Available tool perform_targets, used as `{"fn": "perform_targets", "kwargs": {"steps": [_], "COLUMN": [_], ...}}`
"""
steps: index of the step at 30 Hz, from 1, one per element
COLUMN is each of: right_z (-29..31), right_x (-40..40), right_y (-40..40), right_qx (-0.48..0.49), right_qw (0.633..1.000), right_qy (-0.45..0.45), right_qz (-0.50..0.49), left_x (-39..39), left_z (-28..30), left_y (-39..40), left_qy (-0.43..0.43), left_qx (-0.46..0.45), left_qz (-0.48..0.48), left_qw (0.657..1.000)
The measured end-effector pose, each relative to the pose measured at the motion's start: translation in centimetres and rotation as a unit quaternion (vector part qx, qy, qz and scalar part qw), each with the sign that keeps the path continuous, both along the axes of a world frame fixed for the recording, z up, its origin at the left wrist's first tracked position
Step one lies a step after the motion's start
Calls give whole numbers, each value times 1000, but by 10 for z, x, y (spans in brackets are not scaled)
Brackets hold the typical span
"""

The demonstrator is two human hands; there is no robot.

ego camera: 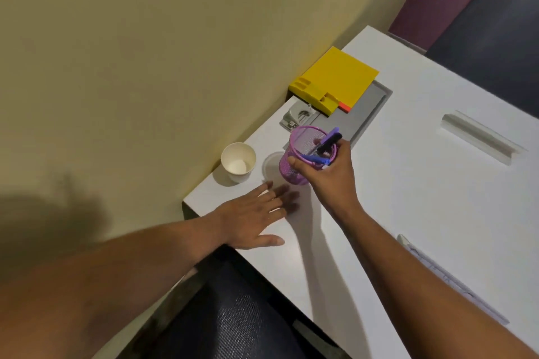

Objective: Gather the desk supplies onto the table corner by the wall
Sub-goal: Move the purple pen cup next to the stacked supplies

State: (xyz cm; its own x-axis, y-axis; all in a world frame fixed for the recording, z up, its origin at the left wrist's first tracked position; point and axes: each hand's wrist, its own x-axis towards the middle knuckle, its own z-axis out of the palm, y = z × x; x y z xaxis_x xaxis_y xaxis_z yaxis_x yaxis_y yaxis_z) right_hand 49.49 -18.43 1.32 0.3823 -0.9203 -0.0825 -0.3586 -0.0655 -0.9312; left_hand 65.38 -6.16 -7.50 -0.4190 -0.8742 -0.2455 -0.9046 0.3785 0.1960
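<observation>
A purple mesh pen holder point(297, 151) with several pens point(326, 146) in it stands on the white table point(423, 183) near the corner by the wall. My right hand point(326, 175) grips the holder's rim and side from the right. Flat on the table just in front of the holder lies my left hand point(256, 213), fingers spread, holding nothing. A white paper cup point(238, 162) stands upright left of the holder, close to the wall. Behind them lie a metal hole punch point(297, 118) and a yellow box point(335, 80).
The yellow box rests partly over a grey recessed panel point(361, 114) in the tabletop. A long slot point(478, 138) is cut into the table at right. A ruler-like strip point(449, 277) lies by the near right edge. A dark mesh chair point(233, 315) sits below the table edge.
</observation>
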Motion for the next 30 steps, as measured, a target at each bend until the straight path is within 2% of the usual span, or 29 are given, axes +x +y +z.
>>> {"fn": "perform_targets", "kwargs": {"steps": [12, 24, 30], "right_z": [-41, -58, -68], "right_x": [67, 94, 93], "right_y": [-36, -46, -43], "right_qx": [-61, -43, -58], "right_qw": [998, 998, 997], "right_qy": [-12, -29, -26], "right_qz": [17, 42, 52], "left_x": [6, 9, 7], "left_z": [-15, -15, -12], "left_y": [4, 3, 5], "left_qy": [12, 13, 48], "left_qx": [-104, -85, -150], "left_qz": [-15, -23, -11], "left_qw": [994, 996, 987]}}
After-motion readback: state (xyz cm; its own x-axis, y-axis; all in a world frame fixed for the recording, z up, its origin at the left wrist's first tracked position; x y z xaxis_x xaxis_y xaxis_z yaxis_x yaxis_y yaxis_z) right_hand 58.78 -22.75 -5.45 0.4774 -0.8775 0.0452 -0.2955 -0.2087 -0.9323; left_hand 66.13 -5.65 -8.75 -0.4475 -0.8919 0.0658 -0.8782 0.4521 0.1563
